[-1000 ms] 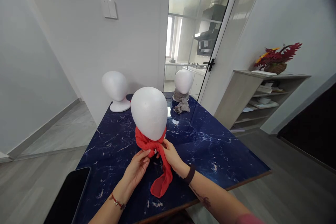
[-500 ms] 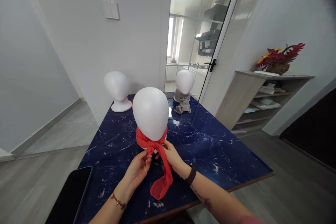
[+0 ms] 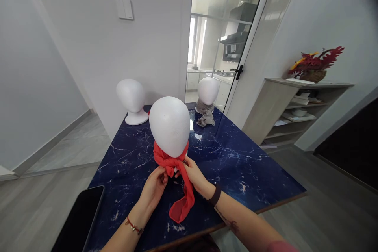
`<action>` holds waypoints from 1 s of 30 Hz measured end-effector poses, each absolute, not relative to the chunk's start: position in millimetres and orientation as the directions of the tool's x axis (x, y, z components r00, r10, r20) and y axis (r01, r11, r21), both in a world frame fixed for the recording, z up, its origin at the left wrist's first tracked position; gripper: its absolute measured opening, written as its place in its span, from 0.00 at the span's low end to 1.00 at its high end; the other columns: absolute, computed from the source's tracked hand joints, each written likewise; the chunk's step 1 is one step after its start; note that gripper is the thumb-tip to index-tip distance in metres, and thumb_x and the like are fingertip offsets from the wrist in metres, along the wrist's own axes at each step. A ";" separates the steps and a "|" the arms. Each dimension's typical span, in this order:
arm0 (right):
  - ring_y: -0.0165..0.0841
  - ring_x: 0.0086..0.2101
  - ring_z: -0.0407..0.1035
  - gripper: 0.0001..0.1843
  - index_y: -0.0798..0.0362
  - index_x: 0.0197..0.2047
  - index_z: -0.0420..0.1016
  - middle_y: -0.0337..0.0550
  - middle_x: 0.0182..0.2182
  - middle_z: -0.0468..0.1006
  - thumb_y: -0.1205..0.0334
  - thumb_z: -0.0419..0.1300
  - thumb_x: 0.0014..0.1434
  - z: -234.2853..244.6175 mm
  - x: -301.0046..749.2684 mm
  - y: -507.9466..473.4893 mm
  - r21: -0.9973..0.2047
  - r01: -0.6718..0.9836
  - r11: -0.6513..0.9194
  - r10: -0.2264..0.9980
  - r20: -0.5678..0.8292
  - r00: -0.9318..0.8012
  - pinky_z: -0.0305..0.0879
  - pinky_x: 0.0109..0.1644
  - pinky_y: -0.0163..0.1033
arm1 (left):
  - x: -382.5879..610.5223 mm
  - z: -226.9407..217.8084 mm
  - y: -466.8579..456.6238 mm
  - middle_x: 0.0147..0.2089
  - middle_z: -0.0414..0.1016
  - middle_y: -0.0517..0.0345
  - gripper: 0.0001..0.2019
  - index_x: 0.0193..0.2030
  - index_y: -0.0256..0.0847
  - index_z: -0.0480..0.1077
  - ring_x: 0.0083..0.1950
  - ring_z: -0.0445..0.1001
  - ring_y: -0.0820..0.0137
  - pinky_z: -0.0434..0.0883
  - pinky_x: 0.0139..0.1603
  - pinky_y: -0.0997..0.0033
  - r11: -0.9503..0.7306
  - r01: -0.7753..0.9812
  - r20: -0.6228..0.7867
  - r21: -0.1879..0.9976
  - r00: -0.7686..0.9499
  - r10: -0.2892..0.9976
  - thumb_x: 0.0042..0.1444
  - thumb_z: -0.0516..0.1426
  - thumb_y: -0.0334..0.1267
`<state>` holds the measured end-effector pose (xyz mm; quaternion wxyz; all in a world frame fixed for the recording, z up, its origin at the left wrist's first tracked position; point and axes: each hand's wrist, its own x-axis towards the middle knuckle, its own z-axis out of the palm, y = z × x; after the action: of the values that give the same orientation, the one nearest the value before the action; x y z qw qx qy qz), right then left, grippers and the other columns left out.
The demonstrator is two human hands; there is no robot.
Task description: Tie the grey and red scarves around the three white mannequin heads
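A white foam mannequin head (image 3: 170,125) stands on the dark blue marble table (image 3: 236,165) right in front of me. A red scarf (image 3: 177,177) is wrapped round its neck and knotted at the front, with one long end hanging down onto the table. My left hand (image 3: 154,189) pinches the scarf just left of the knot. My right hand (image 3: 195,175) grips the scarf on the right side of the knot, fingers closed on the cloth.
Two more white foam heads stand at the table's far end: a bare one (image 3: 131,100) at the left, and one (image 3: 207,93) with a grey scarf (image 3: 205,115). A black phone (image 3: 79,220) lies at the near left edge. A shelf (image 3: 292,104) with red flowers stands right.
Both hands have stayed at the knot. My left hand has moved up slightly and closed on the scarf beside the knot. The scarf's hanging end has barely shifted.
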<state>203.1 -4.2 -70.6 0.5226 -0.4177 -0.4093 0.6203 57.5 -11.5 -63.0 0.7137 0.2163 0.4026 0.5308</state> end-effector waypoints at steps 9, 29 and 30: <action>0.26 0.19 0.68 0.21 0.55 0.40 0.68 0.40 0.27 0.76 0.47 0.60 0.51 -71.8 203.6 -3.9 -0.960 -0.260 -0.106 0.992 -0.085 -0.091 0.59 0.21 0.29 | 54.2 -64.3 -13.3 0.18 0.61 0.67 0.12 0.17 0.39 0.60 0.21 0.58 0.79 0.59 0.23 0.78 0.192 -0.366 -0.236 0.911 -0.079 0.969 0.35 0.62 0.37; 0.35 0.36 0.73 0.20 0.56 0.40 0.74 0.43 0.33 0.79 0.51 0.65 0.48 -73.1 211.1 0.4 -0.959 -0.271 -0.078 0.997 -0.077 -0.017 0.66 0.44 0.40 | 48.1 -63.2 -12.2 0.16 0.58 0.66 0.11 0.23 0.40 0.68 0.20 0.56 0.73 0.51 0.25 0.73 -0.088 0.494 0.093 0.865 0.013 0.996 0.48 0.57 0.45; 0.35 0.36 0.73 0.20 0.56 0.40 0.73 0.44 0.33 0.79 0.51 0.65 0.48 -72.9 212.8 0.8 -0.960 -0.267 -0.084 0.996 -0.079 -0.030 0.66 0.44 0.40 | 46.9 -62.6 -11.9 0.16 0.59 0.65 0.10 0.22 0.41 0.69 0.20 0.57 0.72 0.51 0.26 0.72 -0.109 0.551 0.111 0.828 0.031 0.993 0.49 0.57 0.43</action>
<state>212.8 0.8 -72.9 0.5372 -0.4430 -0.4117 0.5879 46.9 -11.9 -62.6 0.3047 0.6501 0.5937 0.3633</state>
